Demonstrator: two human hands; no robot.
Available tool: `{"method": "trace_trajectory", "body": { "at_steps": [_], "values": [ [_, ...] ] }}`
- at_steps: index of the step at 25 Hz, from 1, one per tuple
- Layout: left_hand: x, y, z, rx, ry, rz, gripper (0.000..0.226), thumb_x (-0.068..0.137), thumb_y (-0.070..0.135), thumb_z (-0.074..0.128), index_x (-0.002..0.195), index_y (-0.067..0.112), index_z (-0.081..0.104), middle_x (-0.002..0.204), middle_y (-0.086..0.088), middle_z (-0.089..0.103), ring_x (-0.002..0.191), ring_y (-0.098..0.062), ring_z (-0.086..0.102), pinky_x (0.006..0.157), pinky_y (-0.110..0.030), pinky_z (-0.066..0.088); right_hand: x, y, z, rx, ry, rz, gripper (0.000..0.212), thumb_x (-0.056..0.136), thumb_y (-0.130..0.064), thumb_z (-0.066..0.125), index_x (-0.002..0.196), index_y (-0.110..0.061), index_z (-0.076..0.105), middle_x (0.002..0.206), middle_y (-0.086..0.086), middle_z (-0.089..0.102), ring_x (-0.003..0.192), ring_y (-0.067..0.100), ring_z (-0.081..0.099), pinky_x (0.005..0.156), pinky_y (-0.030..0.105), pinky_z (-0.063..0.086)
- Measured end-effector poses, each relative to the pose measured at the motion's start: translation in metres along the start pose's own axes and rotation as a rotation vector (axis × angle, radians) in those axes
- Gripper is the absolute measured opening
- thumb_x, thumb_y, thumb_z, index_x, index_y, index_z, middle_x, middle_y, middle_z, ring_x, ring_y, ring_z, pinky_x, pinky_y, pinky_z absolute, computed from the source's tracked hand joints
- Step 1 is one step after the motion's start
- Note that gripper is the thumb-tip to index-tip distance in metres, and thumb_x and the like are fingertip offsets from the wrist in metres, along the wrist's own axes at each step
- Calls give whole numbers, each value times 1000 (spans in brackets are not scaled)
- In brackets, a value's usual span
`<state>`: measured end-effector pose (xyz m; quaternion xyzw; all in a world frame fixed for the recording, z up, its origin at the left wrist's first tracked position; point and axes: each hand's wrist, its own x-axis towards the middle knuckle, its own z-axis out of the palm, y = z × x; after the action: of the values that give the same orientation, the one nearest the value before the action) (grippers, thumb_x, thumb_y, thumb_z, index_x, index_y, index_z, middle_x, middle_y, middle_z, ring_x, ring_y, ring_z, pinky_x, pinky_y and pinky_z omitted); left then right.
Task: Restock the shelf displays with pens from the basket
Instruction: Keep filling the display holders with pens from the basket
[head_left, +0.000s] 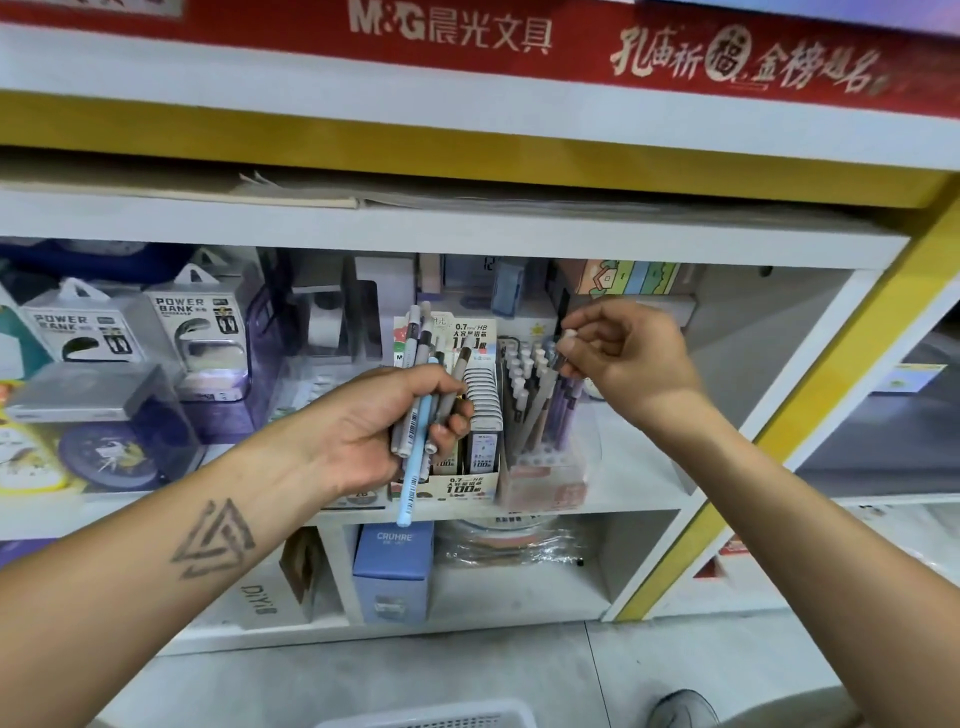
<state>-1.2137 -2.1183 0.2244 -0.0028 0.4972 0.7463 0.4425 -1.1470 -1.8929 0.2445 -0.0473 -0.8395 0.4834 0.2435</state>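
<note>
Left hand (387, 423) is wrapped around a bunch of pens (423, 395), basically a reserve so the right hand (621, 353) can feed them in 1 at a time. Right fingers pinch a single pen (550, 387) by its top, lowering it into the clear display holder (545, 467) on the shelf. Basket (431, 719) sits near, on the floor.

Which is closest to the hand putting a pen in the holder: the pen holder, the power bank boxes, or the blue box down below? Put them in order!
From the right hand, in the head view:
1. Pen holder, just below its fingers.
2. Blue box, on the lower shelf, down and left.
3. Power bank boxes, far left on the same shelf.
</note>
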Motion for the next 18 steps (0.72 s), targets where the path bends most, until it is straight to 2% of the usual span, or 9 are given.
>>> {"method": "trace_trajectory", "body": {
  "at_steps": [2, 5, 9, 14, 16, 17, 18],
  "values": [
    [1, -1, 2, 1, -19, 12, 13, 77, 4, 68, 88, 1, 62, 74, -14, 64, 54, -16, 59, 40, -21, 47, 0, 5, 2, -5, -18, -6, 23, 87, 2, 71, 86, -20, 65, 67, -2, 68, 62, 15, 71, 66, 26, 59],
    [1, -6, -1, -11, -24, 24, 16, 78, 2, 68, 92, -1, 63, 74, -13, 64, 56, -16, 60, 43, -21, 49, -9, 14, 10, -118, -103, -41, 28, 85, -1, 75, 83, -28, 66, 76, 1, 69, 72, 20, 71, 76, 40, 62],
    [-1, -9, -5, -51, -23, -6, 17, 80, 2, 67, 96, -1, 64, 74, -12, 64, 57, -16, 61, 43, -21, 50, -24, 20, 12, -286, -169, -256, 19, 86, -12, 76, 89, -27, 65, 77, -9, 70, 75, 7, 69, 71, 36, 60],
    [-12, -13, -2, -69, -6, 18, 22, 78, 0, 67, 99, -2, 63, 73, -14, 65, 57, -17, 63, 43, -22, 51, -35, 22, 7, -346, -239, -236, 20, 86, -11, 75, 86, -28, 67, 78, -13, 72, 74, 0, 68, 71, 32, 56],
    [-18, -15, 4, -62, -6, 33, 23, 76, -1, 67, 98, -4, 64, 73, -15, 65, 57, -19, 63, 43, -22, 51, -40, 23, 8, -392, -249, -235, 17, 87, -11, 75, 94, -26, 76, 85, -10, 76, 75, -1, 67, 79, 21, 55],
    [-20, -15, 8, -55, -8, 37, 22, 76, -1, 67, 98, -5, 64, 73, -16, 66, 57, -19, 64, 43, -23, 51, -41, 23, 9, -450, -251, -260, 19, 88, -11, 74, 103, -22, 78, 93, -6, 77, 78, -1, 65, 83, 14, 51],
    [-23, -16, 13, -46, -11, 41, 22, 77, -1, 67, 98, -5, 65, 74, -16, 66, 57, -20, 64, 44, -23, 51, -41, 22, 8, -502, -245, -281, 22, 89, -11, 72, 109, -18, 77, 96, -3, 77, 80, 3, 65, 84, 11, 47]
  ]
}}
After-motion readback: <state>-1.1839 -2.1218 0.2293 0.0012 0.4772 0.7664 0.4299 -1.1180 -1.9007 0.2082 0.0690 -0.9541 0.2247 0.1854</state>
